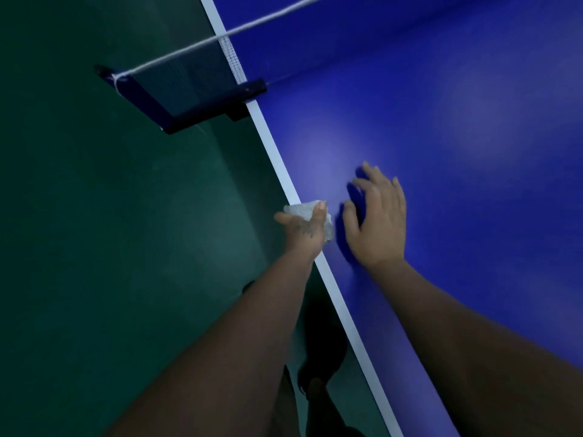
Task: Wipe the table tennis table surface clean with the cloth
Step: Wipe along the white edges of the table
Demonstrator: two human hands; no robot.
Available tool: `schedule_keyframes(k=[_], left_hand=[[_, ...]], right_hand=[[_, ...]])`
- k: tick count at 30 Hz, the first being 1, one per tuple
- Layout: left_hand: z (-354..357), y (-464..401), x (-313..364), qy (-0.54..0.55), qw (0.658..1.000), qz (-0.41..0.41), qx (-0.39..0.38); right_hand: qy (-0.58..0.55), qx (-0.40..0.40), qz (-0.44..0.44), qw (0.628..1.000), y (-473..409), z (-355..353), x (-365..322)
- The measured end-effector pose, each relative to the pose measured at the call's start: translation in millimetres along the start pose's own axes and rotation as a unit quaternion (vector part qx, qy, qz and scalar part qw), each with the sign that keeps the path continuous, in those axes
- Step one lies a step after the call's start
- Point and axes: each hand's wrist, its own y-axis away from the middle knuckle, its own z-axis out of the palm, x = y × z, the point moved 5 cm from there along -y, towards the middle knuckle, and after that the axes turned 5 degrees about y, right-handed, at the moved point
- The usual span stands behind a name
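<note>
Two bare hands appear over the near-side edge of a blue table tennis table (441, 137), seen from above by the head camera. Left hand (304, 227): positioned at the table's side edge, its fingers and thumb curled round a crumpled white cloth (307, 211), which it grips; the thumb lies across the top of the wad, and part of the fabric protrudes to the right of the hand, beside the wrist. The cloth sits directly over the white sideline (274, 149), which runs diagonally from the top of the frame to the bottom, marking the border of the playing surface. Right hand (378, 222): palm down on the blue surface just to the right of the cloth, fingers straight and spread apart, holding nothing; whether the palm presses fully on the table cannot be told, though dark shadows lie close under the fingers. The two hands are near one another but apart. Both forearms extend from the lower edge of the frame. Farther along the sideline, a dark blue net clamp (195, 105) is fastened to the table edge and projects out over the floor; the dark net (189, 74) stretches from its post, with a white cord (268, 22) running along the top across the table. A dark green floor (94, 231) fills the left of the view, and below the table edge the person's dark shoe (321, 357) is dimly visible.
</note>
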Motion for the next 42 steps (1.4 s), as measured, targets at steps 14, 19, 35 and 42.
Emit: schedule_keyframes(k=[14, 19, 35, 42], left_hand=[[-14.3, -75.5, 105.9, 0.019, 1.000, -0.002, 0.017], [-21.3, -99.9, 143.6, 0.025, 0.999, -0.009, 0.041], [-38.7, -117.5, 164.1, 0.036, 0.993, 0.060, 0.091], [-73.4, -109.3, 149.2, 0.087, 0.987, 0.043, 0.131]], right_hand=[[0.111, -0.016, 0.051, 0.992, -78.3, 44.9, -25.1], [0.118, 0.002, 0.047, 0.992, -80.3, 43.7, -27.2], [0.143, -0.003, 0.044, 0.989, -82.5, 46.8, -25.2], [0.139, -0.016, 0.045, 0.989, -82.1, 47.6, -24.5]])
